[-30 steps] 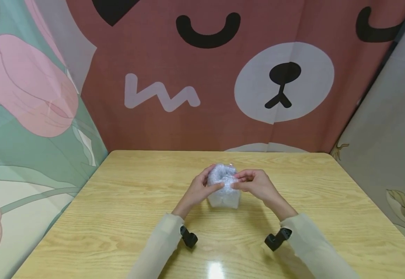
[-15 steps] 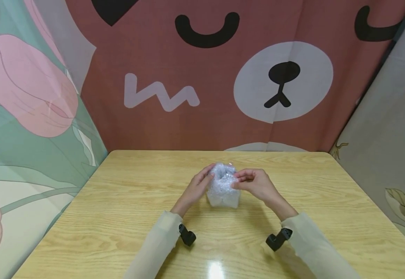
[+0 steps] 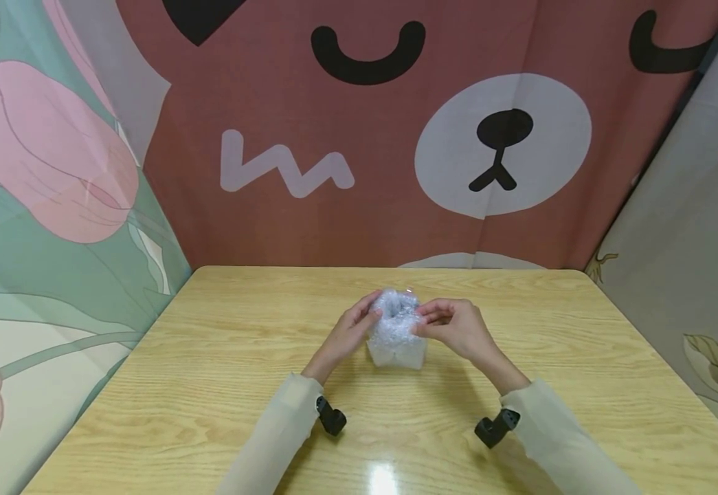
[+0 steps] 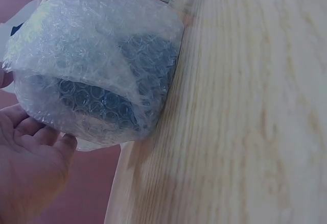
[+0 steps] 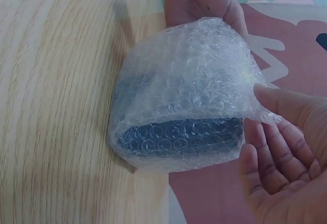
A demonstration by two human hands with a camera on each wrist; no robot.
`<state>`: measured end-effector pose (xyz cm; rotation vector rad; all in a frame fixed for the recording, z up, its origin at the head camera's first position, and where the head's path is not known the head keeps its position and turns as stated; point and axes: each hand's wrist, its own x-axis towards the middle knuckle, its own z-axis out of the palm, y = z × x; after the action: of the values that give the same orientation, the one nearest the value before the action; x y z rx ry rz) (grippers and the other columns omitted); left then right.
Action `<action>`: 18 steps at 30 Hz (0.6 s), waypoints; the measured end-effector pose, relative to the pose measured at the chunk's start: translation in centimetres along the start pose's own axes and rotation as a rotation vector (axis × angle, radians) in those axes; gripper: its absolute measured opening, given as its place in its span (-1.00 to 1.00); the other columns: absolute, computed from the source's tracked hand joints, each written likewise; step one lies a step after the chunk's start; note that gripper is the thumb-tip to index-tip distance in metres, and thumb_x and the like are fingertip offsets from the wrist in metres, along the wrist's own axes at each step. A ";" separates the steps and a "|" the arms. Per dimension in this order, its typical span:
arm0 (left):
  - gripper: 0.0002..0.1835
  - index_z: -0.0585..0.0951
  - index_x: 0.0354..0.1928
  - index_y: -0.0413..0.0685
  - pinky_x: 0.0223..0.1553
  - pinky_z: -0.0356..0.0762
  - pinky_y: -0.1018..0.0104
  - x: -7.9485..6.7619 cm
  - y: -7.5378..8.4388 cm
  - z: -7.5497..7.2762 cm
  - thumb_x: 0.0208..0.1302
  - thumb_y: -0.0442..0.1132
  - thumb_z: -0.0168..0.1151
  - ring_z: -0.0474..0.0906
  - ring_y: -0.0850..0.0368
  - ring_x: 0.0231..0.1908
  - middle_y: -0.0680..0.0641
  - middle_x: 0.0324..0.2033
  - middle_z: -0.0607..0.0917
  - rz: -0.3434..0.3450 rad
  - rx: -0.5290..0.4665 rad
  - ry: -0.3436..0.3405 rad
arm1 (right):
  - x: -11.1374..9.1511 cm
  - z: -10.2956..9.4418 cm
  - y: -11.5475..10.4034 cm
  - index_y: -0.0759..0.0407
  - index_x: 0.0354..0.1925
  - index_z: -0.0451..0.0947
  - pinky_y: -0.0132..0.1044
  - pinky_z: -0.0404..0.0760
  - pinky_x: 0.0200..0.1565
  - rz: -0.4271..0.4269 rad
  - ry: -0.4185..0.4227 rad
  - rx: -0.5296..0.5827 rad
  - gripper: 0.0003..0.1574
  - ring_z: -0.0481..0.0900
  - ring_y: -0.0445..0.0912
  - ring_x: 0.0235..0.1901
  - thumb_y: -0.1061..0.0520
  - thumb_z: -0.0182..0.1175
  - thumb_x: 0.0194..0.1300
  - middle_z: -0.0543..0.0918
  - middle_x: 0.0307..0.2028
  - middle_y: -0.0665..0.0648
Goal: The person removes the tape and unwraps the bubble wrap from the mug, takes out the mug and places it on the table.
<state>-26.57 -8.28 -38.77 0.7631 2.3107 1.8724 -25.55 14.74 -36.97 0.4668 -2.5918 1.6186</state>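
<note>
A squat bundle of clear bubble wrap (image 3: 396, 342) stands upright on the wooden table, its upper rim gathered around an opening. Through the folded layers a dark gap shows in both wrist views. At its left side my left hand (image 3: 348, 338) holds it, thumb at the near rim and fingers along the far side. My right hand (image 3: 462, 331) pinches a loose edge of the wrap at the right; in the right wrist view its thumb (image 5: 283, 101) lies over that edge, with the fingers curled beneath. What lies deeper inside the wrap is hidden.
The pale wooden table (image 3: 222, 412) carries the bundle near its middle, toward the back. Behind it hangs a curtain with a bear print (image 3: 396, 227), and a tulip-patterned curtain (image 3: 55, 172) hangs at the left. Small black cameras (image 3: 332, 417) sit on both wrists.
My left thumb has drawn back from the front of the bubble wrap to its upper left rim, and the opening looks wider. The right hand stays nearly still at its edge.
</note>
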 end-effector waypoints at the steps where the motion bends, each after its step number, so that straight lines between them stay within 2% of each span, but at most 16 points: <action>1: -0.47 0.14 0.42 -0.40 0.34 0.06 0.03 0.0 0.0 0.0 0.52 -0.32 -0.10 0.06 -0.18 0.39 -0.32 0.41 0.14 0.002 -0.003 0.001 | 0.0 0.0 0.0 0.27 -0.19 0.68 -0.32 0.62 -0.34 -0.012 0.005 -0.013 -0.67 0.64 -0.06 -0.37 0.13 0.48 0.09 0.69 -0.39 0.08; 10: -0.47 0.15 0.42 -0.40 0.34 0.08 0.04 0.1 -0.2 0.1 0.51 -0.33 -0.09 0.11 -0.18 0.37 -0.33 0.40 0.16 0.010 -0.030 0.006 | -0.3 0.0 0.1 0.21 -0.25 0.69 -0.32 0.61 -0.38 -0.091 0.029 -0.094 -0.72 0.63 -0.10 -0.41 0.13 0.49 0.07 0.67 -0.43 0.03; 18: -0.47 0.16 0.42 -0.39 0.32 0.13 0.02 0.0 -0.2 0.1 0.51 -0.32 -0.09 0.20 -0.19 0.33 -0.34 0.38 0.21 0.012 -0.049 0.011 | -0.6 -0.1 0.1 0.18 -0.25 0.67 -0.30 0.64 -0.35 -0.165 0.008 -0.080 -0.76 0.64 -0.11 -0.42 0.17 0.47 0.08 0.66 -0.42 0.01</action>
<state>-26.62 -8.23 -38.94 0.7640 2.2626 1.9353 -25.01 15.01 -37.14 0.6478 -2.5252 1.4569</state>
